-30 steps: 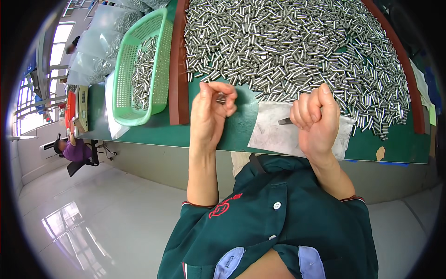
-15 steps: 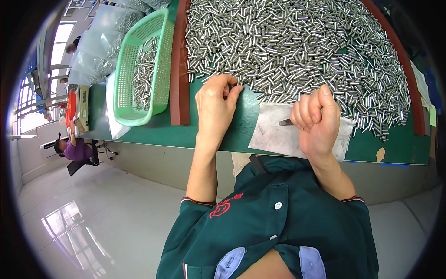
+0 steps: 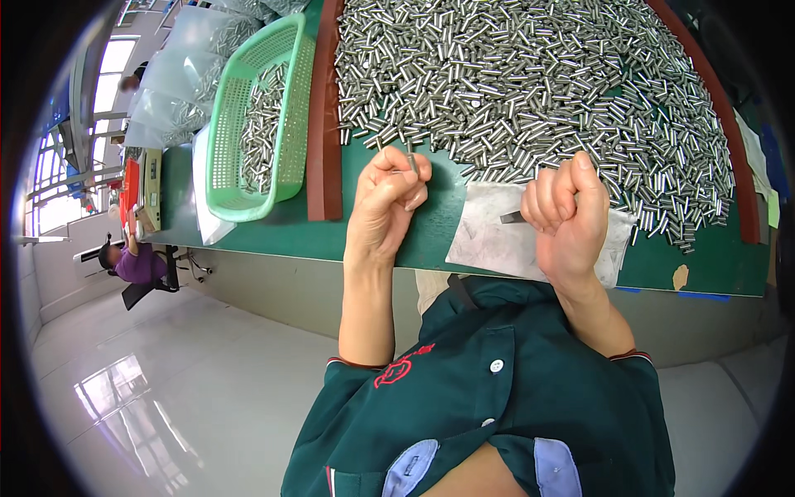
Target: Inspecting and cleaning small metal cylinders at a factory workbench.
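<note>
Between the thumb and fingers of my left hand (image 3: 383, 203) is a small metal pin (image 3: 411, 162), held upright just in front of the pile. My right hand (image 3: 573, 222) is closed in a fist around a dark flat tool (image 3: 511, 218); only its end sticks out to the left, so its kind is hidden. Beneath that fist lies a stained white cloth (image 3: 489, 232) at the table's front edge. A wide heap of shiny metal pins (image 3: 497, 91) covers the table beyond both hands.
Brown rails (image 3: 325, 166) border the heap at left and right. A green plastic basket (image 3: 286, 178) with more pins stands left of the rail, beside clear bags (image 3: 157, 112) of metal parts. Farther left are a scale (image 3: 150, 189) and a seated person in purple (image 3: 139, 265).
My left hand has drawn back from the heap's edge and turned, its fingers curled up with a pin showing in them. The right hand stays nearly still.
</note>
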The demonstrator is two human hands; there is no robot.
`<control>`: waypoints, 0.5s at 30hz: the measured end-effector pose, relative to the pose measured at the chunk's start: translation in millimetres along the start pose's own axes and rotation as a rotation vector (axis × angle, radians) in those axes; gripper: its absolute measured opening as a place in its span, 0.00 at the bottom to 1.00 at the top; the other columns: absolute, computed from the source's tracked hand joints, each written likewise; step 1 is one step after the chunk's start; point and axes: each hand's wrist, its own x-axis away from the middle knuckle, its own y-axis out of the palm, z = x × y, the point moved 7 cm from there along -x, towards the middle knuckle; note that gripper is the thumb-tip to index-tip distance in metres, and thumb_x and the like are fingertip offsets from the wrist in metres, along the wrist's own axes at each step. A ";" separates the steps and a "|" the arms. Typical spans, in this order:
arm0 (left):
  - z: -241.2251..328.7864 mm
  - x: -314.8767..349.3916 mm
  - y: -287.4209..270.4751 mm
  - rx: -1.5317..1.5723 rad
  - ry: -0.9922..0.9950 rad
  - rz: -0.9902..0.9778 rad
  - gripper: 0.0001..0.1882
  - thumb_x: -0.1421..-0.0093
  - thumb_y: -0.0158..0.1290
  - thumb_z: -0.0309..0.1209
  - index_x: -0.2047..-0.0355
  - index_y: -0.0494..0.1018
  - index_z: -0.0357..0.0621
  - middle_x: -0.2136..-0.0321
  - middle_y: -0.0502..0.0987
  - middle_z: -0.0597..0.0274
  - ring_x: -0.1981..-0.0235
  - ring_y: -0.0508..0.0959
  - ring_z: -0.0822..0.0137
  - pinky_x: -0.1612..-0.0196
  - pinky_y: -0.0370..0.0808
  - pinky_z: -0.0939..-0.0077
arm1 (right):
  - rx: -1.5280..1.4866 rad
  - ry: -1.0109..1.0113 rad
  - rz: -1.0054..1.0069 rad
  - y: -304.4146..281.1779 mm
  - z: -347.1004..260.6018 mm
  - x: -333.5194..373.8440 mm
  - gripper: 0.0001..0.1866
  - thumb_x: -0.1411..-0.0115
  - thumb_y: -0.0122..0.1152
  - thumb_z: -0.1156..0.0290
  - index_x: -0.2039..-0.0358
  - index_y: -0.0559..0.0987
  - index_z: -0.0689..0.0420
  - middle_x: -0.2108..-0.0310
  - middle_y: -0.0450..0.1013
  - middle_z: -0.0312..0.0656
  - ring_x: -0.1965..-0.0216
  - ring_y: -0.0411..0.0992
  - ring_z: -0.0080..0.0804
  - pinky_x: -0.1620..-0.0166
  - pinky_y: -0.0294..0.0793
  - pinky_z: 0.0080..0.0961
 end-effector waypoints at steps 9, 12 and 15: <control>-1.6 2.0 1.5 -0.222 0.056 0.065 0.07 0.48 0.48 0.20 0.68 0.67 0.38 0.75 0.72 0.60 0.80 0.63 0.80 0.78 0.59 0.88 | -0.086 0.004 0.009 -1.0 2.0 0.0 0.23 0.38 0.33 0.64 0.91 0.55 0.53 0.94 0.50 0.32 0.91 0.43 0.17 0.86 0.45 0.17; -1.9 2.6 2.7 -0.243 0.058 0.060 0.06 0.47 0.47 0.20 0.67 0.67 0.38 0.74 0.72 0.59 0.81 0.63 0.80 0.78 0.59 0.88 | -0.087 0.003 0.007 -1.6 2.0 0.3 0.23 0.38 0.33 0.64 0.91 0.55 0.53 0.94 0.50 0.32 0.91 0.43 0.17 0.86 0.45 0.17; -2.7 2.8 2.7 -0.219 0.046 0.059 0.06 0.47 0.46 0.20 0.67 0.67 0.38 0.74 0.72 0.59 0.81 0.62 0.80 0.78 0.59 0.88 | -0.084 0.006 0.011 -1.4 1.6 0.6 0.23 0.38 0.33 0.64 0.91 0.55 0.53 0.94 0.50 0.32 0.91 0.43 0.17 0.86 0.45 0.17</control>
